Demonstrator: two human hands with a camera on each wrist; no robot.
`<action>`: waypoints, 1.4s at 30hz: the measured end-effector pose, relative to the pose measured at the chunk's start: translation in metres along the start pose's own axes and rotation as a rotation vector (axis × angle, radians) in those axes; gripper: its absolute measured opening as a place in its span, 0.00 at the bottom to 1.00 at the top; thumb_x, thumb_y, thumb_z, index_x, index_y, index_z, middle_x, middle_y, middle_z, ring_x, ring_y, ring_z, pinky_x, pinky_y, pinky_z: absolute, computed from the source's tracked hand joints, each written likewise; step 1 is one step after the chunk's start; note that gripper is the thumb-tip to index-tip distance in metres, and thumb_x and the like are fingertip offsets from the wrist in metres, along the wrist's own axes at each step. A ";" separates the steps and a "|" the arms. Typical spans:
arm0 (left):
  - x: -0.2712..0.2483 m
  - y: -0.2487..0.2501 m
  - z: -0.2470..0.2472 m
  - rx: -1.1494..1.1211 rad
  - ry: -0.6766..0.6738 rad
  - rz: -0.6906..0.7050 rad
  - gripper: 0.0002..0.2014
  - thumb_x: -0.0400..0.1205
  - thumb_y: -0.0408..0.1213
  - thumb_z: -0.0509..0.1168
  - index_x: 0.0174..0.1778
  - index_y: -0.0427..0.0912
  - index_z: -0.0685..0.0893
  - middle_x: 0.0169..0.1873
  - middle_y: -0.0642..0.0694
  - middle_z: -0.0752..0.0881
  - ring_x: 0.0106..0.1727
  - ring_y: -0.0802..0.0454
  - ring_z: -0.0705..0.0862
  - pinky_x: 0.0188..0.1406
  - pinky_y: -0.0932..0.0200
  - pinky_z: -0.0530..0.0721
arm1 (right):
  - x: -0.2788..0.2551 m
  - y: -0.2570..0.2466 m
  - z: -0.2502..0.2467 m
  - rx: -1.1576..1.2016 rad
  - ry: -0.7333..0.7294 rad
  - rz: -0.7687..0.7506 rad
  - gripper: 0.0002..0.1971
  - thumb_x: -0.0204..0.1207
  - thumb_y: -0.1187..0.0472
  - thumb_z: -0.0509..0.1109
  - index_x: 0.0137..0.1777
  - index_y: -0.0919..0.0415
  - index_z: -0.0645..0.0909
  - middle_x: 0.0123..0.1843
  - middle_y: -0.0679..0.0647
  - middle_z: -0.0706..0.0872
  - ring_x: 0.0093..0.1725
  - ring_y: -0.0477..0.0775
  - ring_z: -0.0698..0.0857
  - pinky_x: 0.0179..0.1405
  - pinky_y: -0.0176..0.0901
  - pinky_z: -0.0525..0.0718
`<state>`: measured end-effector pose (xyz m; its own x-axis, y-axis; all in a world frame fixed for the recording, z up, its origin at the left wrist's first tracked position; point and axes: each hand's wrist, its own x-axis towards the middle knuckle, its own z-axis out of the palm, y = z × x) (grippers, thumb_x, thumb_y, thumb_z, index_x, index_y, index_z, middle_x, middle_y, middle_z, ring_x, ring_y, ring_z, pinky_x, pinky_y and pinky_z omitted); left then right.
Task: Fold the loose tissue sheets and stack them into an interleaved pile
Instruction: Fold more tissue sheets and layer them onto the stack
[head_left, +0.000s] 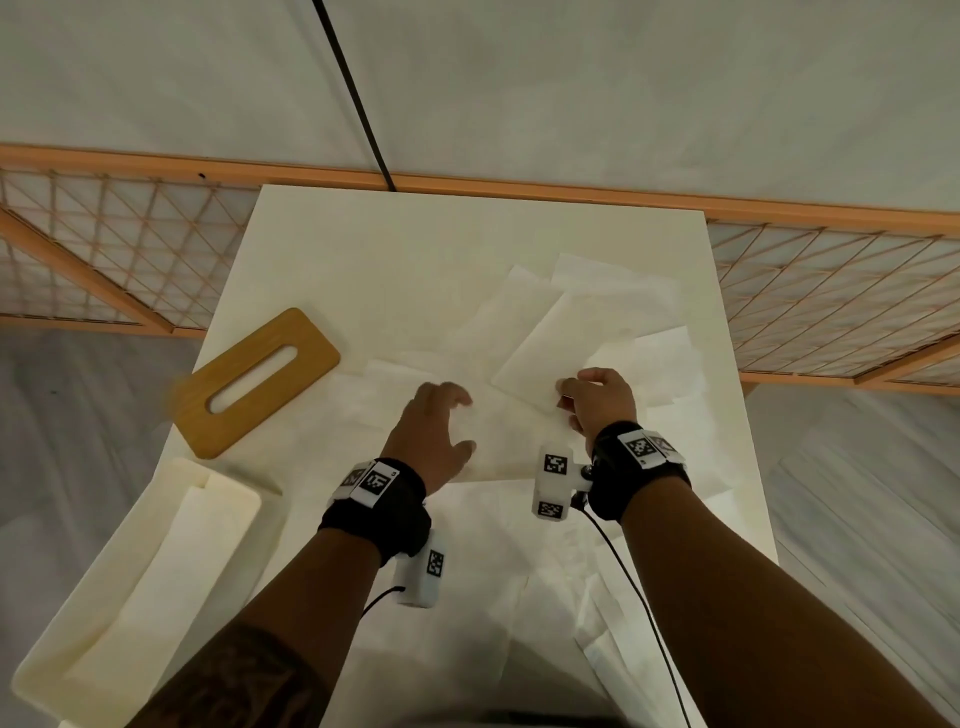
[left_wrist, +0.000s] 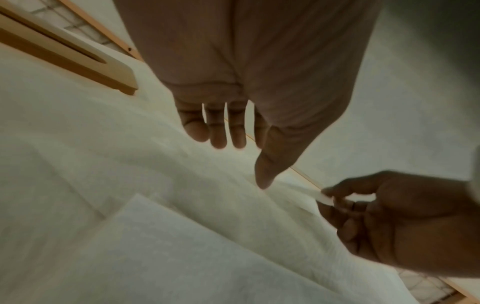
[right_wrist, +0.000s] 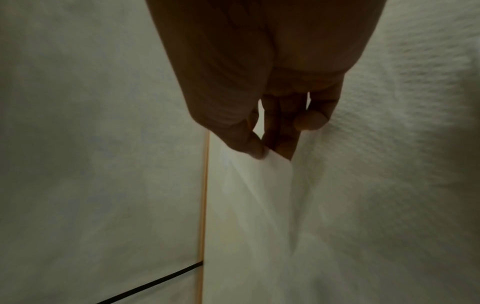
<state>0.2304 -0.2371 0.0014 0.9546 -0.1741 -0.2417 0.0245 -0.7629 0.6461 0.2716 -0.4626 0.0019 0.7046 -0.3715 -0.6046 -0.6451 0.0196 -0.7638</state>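
A white table (head_left: 311, 249) is taken as the landmark. Loose tissue sheets (head_left: 613, 291) are scattered over its far right part and its middle, overlapping one another, and more sheets are seen at its near right edge. The right hand (head_left: 602, 402) is held over the right of the table's middle; one sheet (head_left: 550, 353) is pinched at its near corner between the thumb and fingertips (right_wrist: 259, 151), the other fingers being curled. In the right wrist view the pinched sheet (right_wrist: 259, 185) is seen drawn up from the layers beneath, with creases running away from the grip. The same pinch is confirmed in the left wrist view, where the right hand (left_wrist: 405, 222) is seen closed on a thin white edge. The left hand (head_left: 434, 431) is held over the table's middle, just left of the right hand, palm down; its fingers (left_wrist: 218, 133) are extended and only slightly bent, the thumb spread apart, and nothing is held. Whether its fingertips touch the tissue below cannot be told. A wooden lid (head_left: 254, 382) with a long slot lies at the table's left edge, partly overhanging it. A white box (head_left: 156, 566) stands against the table's near left corner; folded tissue lies in it.
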 end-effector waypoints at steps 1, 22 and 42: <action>0.003 0.003 0.001 0.006 0.039 0.028 0.31 0.74 0.35 0.77 0.71 0.54 0.73 0.69 0.50 0.71 0.69 0.47 0.74 0.67 0.53 0.77 | -0.003 -0.001 -0.001 0.062 -0.041 -0.006 0.11 0.74 0.66 0.75 0.53 0.57 0.78 0.39 0.54 0.89 0.39 0.53 0.87 0.37 0.46 0.80; 0.008 0.049 -0.058 -1.078 0.018 -0.247 0.07 0.84 0.28 0.66 0.49 0.38 0.91 0.48 0.40 0.92 0.54 0.39 0.89 0.62 0.44 0.84 | -0.034 -0.011 -0.027 0.139 -0.463 -0.077 0.39 0.72 0.65 0.80 0.82 0.55 0.67 0.75 0.56 0.79 0.74 0.57 0.79 0.67 0.48 0.79; -0.009 -0.002 -0.044 -0.959 -0.172 -0.197 0.13 0.82 0.22 0.67 0.59 0.36 0.89 0.58 0.38 0.91 0.60 0.42 0.90 0.55 0.53 0.90 | -0.043 -0.006 -0.067 -0.001 -0.502 -0.099 0.12 0.79 0.75 0.66 0.46 0.61 0.89 0.49 0.63 0.91 0.47 0.67 0.88 0.47 0.53 0.87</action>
<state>0.2347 -0.2066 0.0344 0.8537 -0.2440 -0.4600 0.4797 0.0250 0.8771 0.2254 -0.5087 0.0479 0.8172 0.1198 -0.5638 -0.5684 0.0058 -0.8227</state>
